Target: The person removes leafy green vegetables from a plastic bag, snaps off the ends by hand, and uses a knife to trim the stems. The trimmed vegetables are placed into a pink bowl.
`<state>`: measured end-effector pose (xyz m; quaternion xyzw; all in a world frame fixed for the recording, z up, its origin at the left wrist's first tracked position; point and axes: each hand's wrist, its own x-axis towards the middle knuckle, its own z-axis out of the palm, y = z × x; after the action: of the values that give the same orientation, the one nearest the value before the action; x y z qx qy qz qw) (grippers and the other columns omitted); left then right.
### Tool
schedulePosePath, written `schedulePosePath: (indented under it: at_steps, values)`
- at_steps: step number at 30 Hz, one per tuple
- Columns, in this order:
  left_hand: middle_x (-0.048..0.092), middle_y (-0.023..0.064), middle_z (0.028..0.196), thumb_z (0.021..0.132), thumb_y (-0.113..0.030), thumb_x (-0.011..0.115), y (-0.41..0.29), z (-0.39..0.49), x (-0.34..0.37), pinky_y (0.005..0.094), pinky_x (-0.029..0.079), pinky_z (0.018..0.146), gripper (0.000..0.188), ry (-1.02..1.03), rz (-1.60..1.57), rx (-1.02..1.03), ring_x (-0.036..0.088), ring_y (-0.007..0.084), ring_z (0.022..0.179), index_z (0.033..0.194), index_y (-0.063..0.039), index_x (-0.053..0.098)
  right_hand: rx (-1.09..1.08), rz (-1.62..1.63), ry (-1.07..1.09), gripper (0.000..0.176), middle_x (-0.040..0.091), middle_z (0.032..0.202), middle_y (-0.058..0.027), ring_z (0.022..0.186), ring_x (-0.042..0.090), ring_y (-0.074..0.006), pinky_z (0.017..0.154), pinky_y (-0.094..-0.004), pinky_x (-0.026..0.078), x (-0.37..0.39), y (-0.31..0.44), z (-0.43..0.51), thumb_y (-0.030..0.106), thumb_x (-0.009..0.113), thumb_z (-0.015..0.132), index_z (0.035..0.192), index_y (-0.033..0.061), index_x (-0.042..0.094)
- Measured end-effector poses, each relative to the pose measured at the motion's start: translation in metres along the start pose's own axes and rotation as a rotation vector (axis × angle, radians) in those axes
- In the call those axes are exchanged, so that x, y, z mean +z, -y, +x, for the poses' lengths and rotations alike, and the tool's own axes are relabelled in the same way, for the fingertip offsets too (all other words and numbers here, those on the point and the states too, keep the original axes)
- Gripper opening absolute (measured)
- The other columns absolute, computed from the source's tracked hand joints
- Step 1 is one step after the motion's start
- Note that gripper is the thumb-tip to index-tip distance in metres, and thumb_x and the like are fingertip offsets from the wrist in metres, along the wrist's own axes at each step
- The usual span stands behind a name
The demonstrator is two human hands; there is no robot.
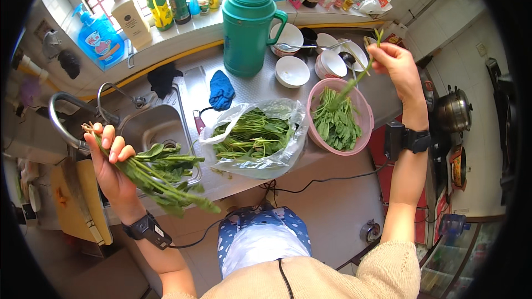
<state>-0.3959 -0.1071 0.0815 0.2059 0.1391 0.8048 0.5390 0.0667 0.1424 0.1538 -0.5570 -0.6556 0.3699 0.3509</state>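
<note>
My left hand (114, 162) grips a bunch of leafy greens (166, 174) by the stems, held up over the near left side of the sink. A single green sprig (360, 75) is pinched at its stem in my right hand (392, 64), its blurred leafy end hanging over a pink plastic basin (369, 110). Inside that basin lies a heap of greens (336, 126). Between my hands an opened clear plastic bag (270, 166), full of more stemmed greens (253, 133), rests on the steel counter.
Left of the bag is a steel sink (147, 122) with a faucet (68, 104). A blue cloth (221, 90), a green thermos flask (247, 29) and several white bowls (292, 72) stand behind. A cleaver (79, 191) and cutting board (62, 211) are at far left. Black cables trail from both wrists.
</note>
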Motion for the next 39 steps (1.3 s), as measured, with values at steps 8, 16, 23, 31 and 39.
schedulePosePath:
  at_steps: [8,16,23,31,39]
  values:
    - [0.042,-0.0017,0.075,0.099,-0.030,0.049,0.039,-0.002,0.015,0.0184,0.035,0.051,0.022,-0.114,0.286,-0.215,0.038,0.0043,0.055,0.103,-0.008,0.049,0.376,-0.349,0.000,0.037,0.069,0.084,-0.0108,0.067,0.065,-0.0144,0.062,-0.0257,0.054,0.002,-0.155,0.025,0.020,0.073,0.082,0.105,-0.0073,0.064]
    - [0.053,-0.0026,0.075,0.083,-0.013,0.070,0.106,-0.001,0.016,0.0205,0.039,0.054,0.028,-0.050,0.913,-0.659,0.047,0.0051,0.061,0.105,-0.002,0.056,-0.447,-0.115,0.481,0.016,0.066,0.096,-0.0067,0.090,0.062,-0.0169,0.079,-0.0282,0.050,0.136,-0.077,-0.056,0.002,0.063,0.083,0.099,0.0027,0.067]
    - [0.062,0.0035,0.096,0.084,-0.011,0.067,0.140,0.002,-0.014,0.0230,0.047,0.066,0.032,-0.005,1.076,-0.690,0.054,0.0071,0.074,0.111,-0.002,0.054,-0.567,-0.726,0.688,0.017,0.063,0.093,-0.0088,0.092,0.061,-0.0280,0.078,-0.0390,0.051,0.235,-0.073,-0.087,0.011,0.068,0.076,0.093,0.0072,0.069]
    - [0.059,0.0027,0.095,0.085,-0.010,0.065,0.131,-0.012,-0.019,0.0237,0.046,0.065,0.032,-0.015,1.045,-0.678,0.053,0.0074,0.074,0.114,-0.001,0.052,-0.505,-0.812,0.828,0.028,0.061,0.091,-0.0093,0.095,0.060,-0.0294,0.078,-0.0409,0.051,0.246,-0.087,-0.083,0.012,0.073,0.070,0.096,0.0063,0.066]
    - [0.057,0.0029,0.091,0.085,-0.012,0.066,0.141,-0.023,-0.026,0.0248,0.046,0.067,0.032,0.030,1.050,-0.690,0.051,0.0082,0.077,0.110,0.000,0.051,-0.701,-0.994,0.826,0.023,0.061,0.085,-0.0091,0.089,0.061,-0.0298,0.075,-0.0406,0.051,0.241,-0.099,-0.085,0.015,0.077,0.063,0.078,0.0047,0.064]
